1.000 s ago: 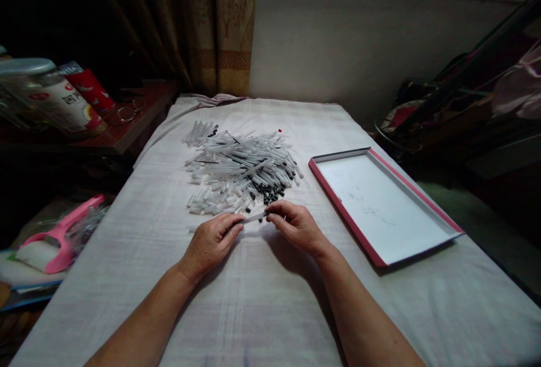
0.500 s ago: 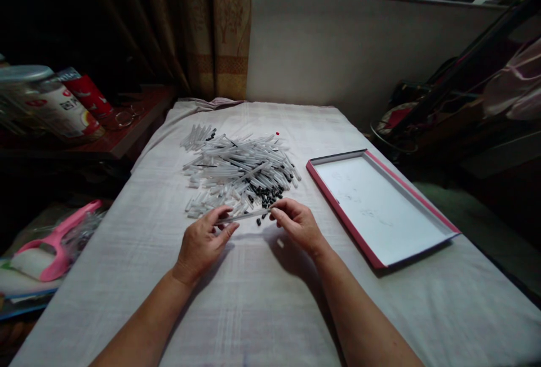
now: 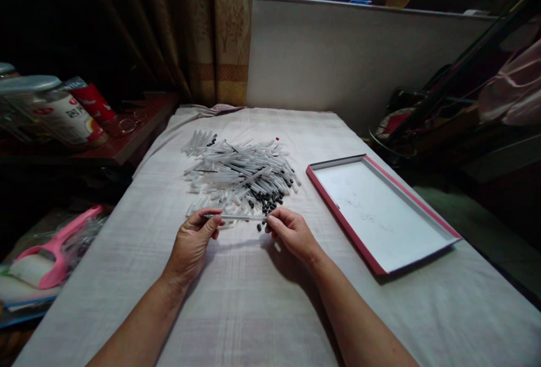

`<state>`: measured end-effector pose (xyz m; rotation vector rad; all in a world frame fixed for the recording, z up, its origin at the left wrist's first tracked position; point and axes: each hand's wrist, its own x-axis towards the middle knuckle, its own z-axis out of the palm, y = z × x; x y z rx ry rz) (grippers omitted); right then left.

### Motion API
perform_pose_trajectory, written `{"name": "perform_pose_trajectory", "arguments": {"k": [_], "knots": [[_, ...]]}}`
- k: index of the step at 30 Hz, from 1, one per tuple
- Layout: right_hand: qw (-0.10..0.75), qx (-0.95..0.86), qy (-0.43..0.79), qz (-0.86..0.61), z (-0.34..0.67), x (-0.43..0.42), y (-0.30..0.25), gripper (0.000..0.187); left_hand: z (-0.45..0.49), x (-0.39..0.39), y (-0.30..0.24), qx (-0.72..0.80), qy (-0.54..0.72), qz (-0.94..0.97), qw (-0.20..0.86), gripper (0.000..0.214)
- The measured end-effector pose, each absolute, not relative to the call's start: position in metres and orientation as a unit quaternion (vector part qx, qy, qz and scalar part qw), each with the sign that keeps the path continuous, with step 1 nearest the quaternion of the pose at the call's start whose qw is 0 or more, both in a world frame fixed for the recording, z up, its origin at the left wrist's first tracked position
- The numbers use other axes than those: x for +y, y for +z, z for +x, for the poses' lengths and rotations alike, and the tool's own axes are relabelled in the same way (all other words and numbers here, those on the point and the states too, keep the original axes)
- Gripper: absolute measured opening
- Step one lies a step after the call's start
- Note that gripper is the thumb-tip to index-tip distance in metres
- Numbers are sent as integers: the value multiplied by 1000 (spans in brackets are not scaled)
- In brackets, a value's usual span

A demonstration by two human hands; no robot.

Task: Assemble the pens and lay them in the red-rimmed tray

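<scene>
Slim tube (image 3: 240, 218): pale, held nearly level between both hands, in front of the pile's near edge.
Left hand (image 3: 186, 248): pinches the tube's left end between thumb and fingers.
Right hand (image 3: 293, 233): pinches the right end with its fingertips; what else they may grip is hidden.
Good handling: a light pinch in line with the tube should serve best, since sideways force could bend something so thin.
Black plugs (image 3: 270, 198): clustered just beyond the right hand; one loose plug (image 3: 259, 227) lies near its fingertips.
Tube pile (image 3: 236, 167): jumbled, beyond both hands.
Shallow tray (image 3: 346, 221): pink-rimmed, well right of the pile.
Cloth (image 3: 245, 310): pale, under everything.
</scene>
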<state>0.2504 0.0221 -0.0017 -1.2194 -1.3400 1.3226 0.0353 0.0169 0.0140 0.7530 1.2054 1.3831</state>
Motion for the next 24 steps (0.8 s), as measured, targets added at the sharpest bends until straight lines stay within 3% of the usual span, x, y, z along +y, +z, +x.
{"name": "perform_pose_trajectory", "arguments": {"k": [12, 24], "knots": [[409, -454, 641, -465, 239, 20, -3, 45, 32, 16, 15, 451, 593, 268, 611, 48], [397, -504, 597, -481, 223, 16, -9, 40, 31, 26, 17, 465, 650, 215, 561, 47]]}}
